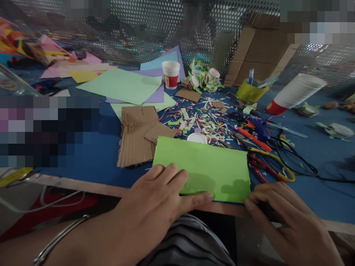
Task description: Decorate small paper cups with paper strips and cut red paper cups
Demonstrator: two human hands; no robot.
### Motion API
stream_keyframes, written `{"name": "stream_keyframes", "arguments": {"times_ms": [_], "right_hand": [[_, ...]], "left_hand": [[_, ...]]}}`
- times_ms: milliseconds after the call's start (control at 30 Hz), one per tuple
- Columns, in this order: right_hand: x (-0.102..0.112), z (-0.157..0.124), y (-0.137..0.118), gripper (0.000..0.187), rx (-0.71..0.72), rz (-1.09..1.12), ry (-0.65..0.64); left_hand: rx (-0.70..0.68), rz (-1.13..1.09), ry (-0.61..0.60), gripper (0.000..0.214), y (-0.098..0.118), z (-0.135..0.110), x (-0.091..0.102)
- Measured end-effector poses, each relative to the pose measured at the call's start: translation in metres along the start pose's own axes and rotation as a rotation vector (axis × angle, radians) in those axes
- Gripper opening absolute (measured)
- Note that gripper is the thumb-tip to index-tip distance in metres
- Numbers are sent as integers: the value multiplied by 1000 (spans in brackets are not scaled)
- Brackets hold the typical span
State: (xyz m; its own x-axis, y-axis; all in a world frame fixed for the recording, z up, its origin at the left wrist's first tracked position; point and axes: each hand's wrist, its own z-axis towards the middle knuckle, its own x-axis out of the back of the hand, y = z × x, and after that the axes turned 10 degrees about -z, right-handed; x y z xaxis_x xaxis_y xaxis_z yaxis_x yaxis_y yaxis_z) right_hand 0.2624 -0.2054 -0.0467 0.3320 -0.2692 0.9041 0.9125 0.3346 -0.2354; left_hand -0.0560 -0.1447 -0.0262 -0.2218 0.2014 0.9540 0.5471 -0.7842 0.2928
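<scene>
Blue table [327, 195], its near edge running across just in front of the person. Left hand [155, 207] palm down, fingers laid on the paper, thumb stretched apart along the near edge; nothing gripped. Right hand [294, 218] bent at the lower right corner, thumb and fingers drawn close together; cannot tell whether paper is pinched between them. Bright green sheet [205, 166] lies flat at the table's near edge, beneath the left fingers, right corner at the right fingertips. Step in hand, as I read it: steadying the sheet and lining up or creasing its near edge. Next move would seem to call for firm left pressure while the right works along that edge, corner kept square. Torn cardboard [138, 136] just left of the sheet; yellow-handled scissors [267, 151] just right, within reach. White lid [197, 138] at the far edge; paper scraps [205, 123] strewn beyond.
</scene>
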Motion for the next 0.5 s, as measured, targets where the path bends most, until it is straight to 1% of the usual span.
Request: {"name": "stream_keyframes", "arguments": {"times_ms": [100,200,233,367,500], "right_hand": [[0,-2,0,2,-21,7,6],[0,-1,0,2,-28,3,16],[0,0,0,3,-28,4,21],[2,2,-1,7,-28,29,20],[4,3,-1,9,-28,40,18]], "left_hand": [[23,19,22,75,4,-2,1],[-10,43,37,72,8,3,5],[-17,47,21,70,8,6,7],[-41,70,29,56,11,20,14],[-69,68,27,43,17,28,17]]}}
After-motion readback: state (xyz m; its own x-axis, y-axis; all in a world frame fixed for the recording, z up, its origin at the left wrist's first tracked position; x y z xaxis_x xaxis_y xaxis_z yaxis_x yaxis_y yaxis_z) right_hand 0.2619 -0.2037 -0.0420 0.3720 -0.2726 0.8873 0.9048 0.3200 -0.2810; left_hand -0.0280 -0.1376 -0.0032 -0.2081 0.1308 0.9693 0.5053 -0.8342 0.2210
